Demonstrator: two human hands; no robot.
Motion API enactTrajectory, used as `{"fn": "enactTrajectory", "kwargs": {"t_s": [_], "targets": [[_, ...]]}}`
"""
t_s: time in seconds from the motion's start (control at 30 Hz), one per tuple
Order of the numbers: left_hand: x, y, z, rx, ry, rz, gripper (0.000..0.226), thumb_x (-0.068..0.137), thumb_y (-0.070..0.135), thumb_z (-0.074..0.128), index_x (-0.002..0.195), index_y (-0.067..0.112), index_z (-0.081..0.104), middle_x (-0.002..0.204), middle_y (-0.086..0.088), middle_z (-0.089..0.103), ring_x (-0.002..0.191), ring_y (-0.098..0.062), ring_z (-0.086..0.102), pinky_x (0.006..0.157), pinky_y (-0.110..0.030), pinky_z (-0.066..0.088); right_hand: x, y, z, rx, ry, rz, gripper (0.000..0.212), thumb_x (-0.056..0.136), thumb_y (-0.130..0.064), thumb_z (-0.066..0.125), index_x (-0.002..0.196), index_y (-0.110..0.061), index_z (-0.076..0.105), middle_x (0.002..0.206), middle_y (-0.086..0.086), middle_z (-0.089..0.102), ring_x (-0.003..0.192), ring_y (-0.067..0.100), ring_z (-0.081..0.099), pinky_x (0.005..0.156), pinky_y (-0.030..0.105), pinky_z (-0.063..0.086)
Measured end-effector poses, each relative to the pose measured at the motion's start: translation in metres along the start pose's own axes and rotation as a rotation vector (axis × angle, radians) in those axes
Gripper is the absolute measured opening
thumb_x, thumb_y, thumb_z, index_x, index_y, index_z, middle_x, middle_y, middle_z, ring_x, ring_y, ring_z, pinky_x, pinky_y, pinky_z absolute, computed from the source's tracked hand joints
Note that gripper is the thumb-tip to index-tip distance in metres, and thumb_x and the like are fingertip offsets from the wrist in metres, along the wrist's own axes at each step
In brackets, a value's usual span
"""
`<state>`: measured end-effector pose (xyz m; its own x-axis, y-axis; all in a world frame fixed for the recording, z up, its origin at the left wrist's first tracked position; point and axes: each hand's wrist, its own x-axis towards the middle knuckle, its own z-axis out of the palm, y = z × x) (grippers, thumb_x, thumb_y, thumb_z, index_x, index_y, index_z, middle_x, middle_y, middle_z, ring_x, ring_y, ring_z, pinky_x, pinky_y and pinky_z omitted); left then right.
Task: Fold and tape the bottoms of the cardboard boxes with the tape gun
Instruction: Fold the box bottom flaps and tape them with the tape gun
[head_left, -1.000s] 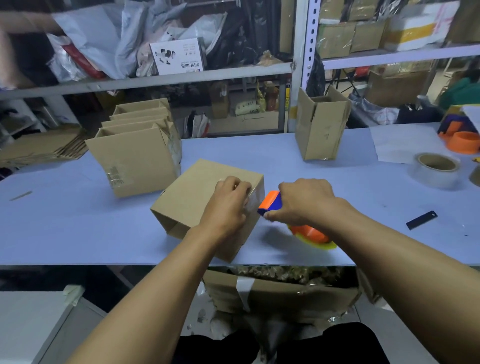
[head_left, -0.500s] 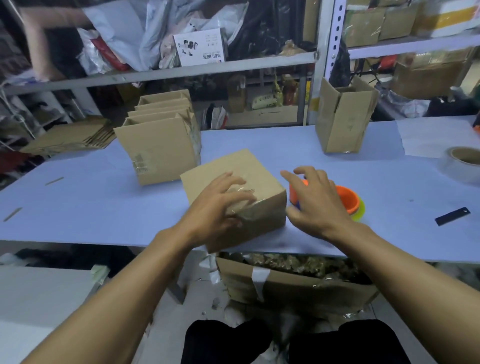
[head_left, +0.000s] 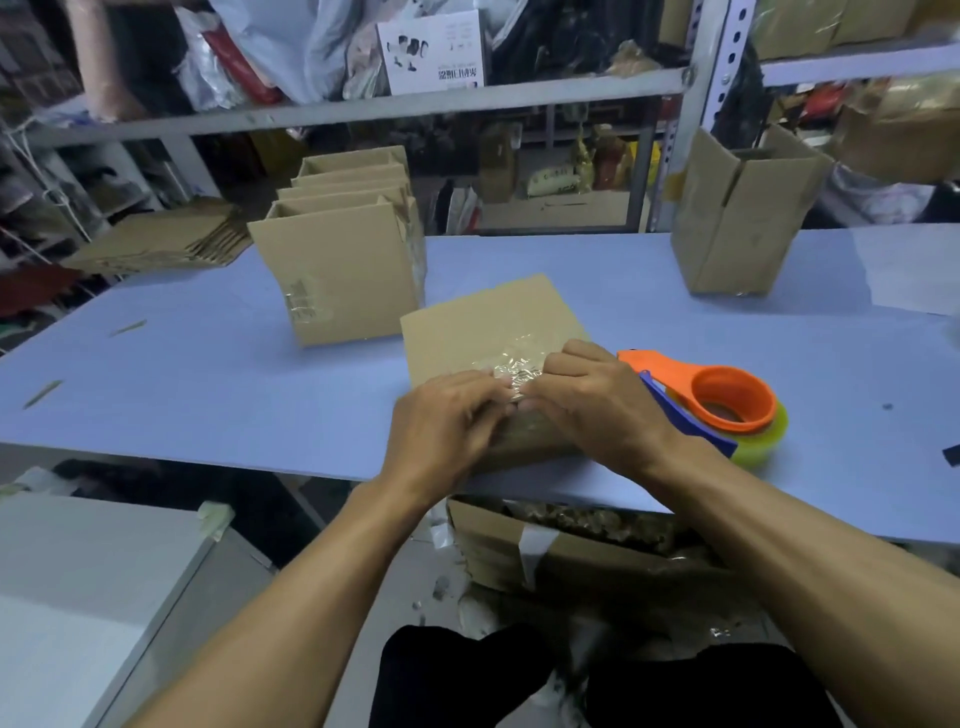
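A small cardboard box (head_left: 488, 322) lies bottom up near the front edge of the blue table (head_left: 208, 374). A strip of clear tape (head_left: 511, 361) runs over its seam toward me. My left hand (head_left: 444, 423) and my right hand (head_left: 597, 402) meet at the box's near edge, and their fingertips press the wrinkled tape end down. The orange and blue tape gun (head_left: 727, 400) lies on the table just right of the box, beside my right wrist, with nothing holding it.
A row of assembled boxes (head_left: 343, 270) stands behind the box on the left. An open box (head_left: 737, 218) stands at the back right, with white paper (head_left: 914, 270) beyond it. Flat cardboard (head_left: 161, 241) is stacked far left. A carton of scraps (head_left: 571, 545) sits under the table.
My right hand let go of the tape gun, which now lies on the table. Both hands came together on the tape at the box's near edge.
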<state>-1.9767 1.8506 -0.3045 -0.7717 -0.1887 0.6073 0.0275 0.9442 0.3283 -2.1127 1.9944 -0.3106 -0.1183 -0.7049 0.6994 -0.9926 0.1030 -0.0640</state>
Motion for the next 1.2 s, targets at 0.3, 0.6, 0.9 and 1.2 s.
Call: {"fn": "enactTrajectory", "kwargs": {"t_s": [0.3,0.6,0.9,1.2], "targets": [[0.009,-0.02,-0.009,-0.292,-0.175,-0.1,0.021,0.08,0.013,0.08,0.1,0.019,0.079,0.11,0.009,0.073,0.116,0.0,0.06,0.097,-0.027,0.051,-0.004,0.021,-0.013,0.114,-0.128,-0.059,0.021,0.088,-0.014,0.062,0.104,-0.013,0.076,0.092,0.003,0.067,0.081,0.026,0.058,0.07,0.032,0.05],[0.019,-0.021,0.003,0.088,-0.24,-0.012,0.065,0.068,0.033,0.078,0.127,0.017,0.056,0.127,0.004,0.057,0.11,-0.02,0.049,0.091,-0.031,0.044,-0.004,0.023,0.003,-0.208,-0.078,0.018,0.049,0.081,-0.058,0.064,0.113,-0.023,0.071,0.104,0.005,0.062,0.089,0.03,0.052,0.068,0.04,0.043],[0.016,-0.014,0.014,0.35,-0.221,0.029,0.081,0.063,0.059,0.074,0.131,0.023,0.051,0.132,0.004,0.051,0.111,-0.024,0.048,0.085,-0.041,0.045,-0.004,0.012,0.008,-0.255,-0.082,0.147,0.054,0.072,-0.067,0.067,0.111,-0.028,0.069,0.105,0.0,0.06,0.093,0.031,0.052,0.07,0.04,0.041],[0.013,-0.019,0.009,0.096,-0.185,0.003,0.062,0.074,0.036,0.068,0.132,0.017,0.058,0.136,-0.002,0.055,0.118,-0.026,0.051,0.098,-0.044,0.045,0.013,0.023,-0.002,-0.221,-0.301,0.122,0.072,0.074,-0.079,0.055,0.131,-0.035,0.059,0.114,0.001,0.056,0.101,0.029,0.048,0.072,0.039,0.047]]}}
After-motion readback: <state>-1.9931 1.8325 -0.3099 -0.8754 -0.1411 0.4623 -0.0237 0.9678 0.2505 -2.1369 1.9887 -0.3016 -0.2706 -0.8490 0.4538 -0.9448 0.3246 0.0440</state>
